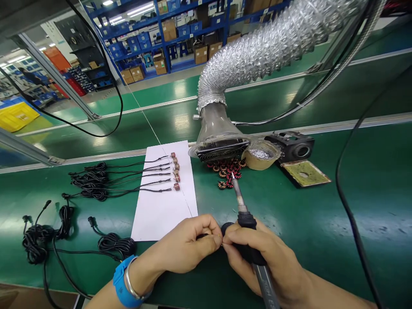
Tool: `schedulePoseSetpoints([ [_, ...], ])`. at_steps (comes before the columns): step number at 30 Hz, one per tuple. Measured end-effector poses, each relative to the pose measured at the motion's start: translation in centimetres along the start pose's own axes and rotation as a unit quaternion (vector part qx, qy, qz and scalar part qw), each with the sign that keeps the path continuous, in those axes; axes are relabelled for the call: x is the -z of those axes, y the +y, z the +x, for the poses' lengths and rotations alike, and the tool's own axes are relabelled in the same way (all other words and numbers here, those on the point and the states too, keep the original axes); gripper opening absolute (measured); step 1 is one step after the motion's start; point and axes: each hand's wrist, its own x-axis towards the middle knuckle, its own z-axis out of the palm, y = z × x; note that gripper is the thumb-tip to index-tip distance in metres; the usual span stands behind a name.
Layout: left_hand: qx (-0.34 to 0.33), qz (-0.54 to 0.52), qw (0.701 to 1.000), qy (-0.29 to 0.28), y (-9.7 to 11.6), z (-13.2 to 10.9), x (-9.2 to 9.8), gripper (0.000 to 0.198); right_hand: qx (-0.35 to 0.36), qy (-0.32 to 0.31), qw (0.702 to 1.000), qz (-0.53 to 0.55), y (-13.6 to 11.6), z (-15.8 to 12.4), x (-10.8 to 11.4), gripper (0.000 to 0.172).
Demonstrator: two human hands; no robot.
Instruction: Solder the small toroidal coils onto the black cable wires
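Observation:
My right hand (267,253) is wrapped round a soldering iron (247,219), its tip pointing up and away toward the toroid coils. The thumb and forefinger of that hand also pinch close to my left fingertips; what lies between them is too small to make out. My left hand (189,244) is closed, with a bit of black cable (202,236) showing between its fingers. A thin wire (149,124) hangs down from the upper left and reaches this hand. Just beyond lie several red-and-black toroid coils (222,173) in a pile.
White paper (161,219) bears several small reddish coils (177,177) beside cable ends. Coiled black cables (117,244) lie leftward. A fume extraction hood (215,124), a round solder pot (260,159), an iron stand (296,146) and a yellow sponge (304,173) stand behind.

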Motion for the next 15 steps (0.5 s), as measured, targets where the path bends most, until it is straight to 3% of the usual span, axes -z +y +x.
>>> schedulePoseSetpoints([
  [5,0.01,0.108,0.994,0.032,-0.3,0.1,-0.4,0.009,0.03,0.01,0.999,-0.001,0.0,0.7,0.1,0.038],
  [10,-0.031,0.22,0.975,0.026,0.6,-0.1,-0.8,0.008,0.083,-0.08,0.991,-0.066,0.4,1.4,0.0,0.026],
  [13,-0.018,0.24,0.97,0.044,0.9,-0.2,-0.8,0.01,0.032,-0.099,0.988,-0.113,0.9,1.2,0.2,0.028],
  [15,-0.011,0.247,0.968,0.043,0.9,-0.3,-0.6,0.012,0.002,-0.113,0.99,-0.079,1.3,1.1,0.6,0.028],
])
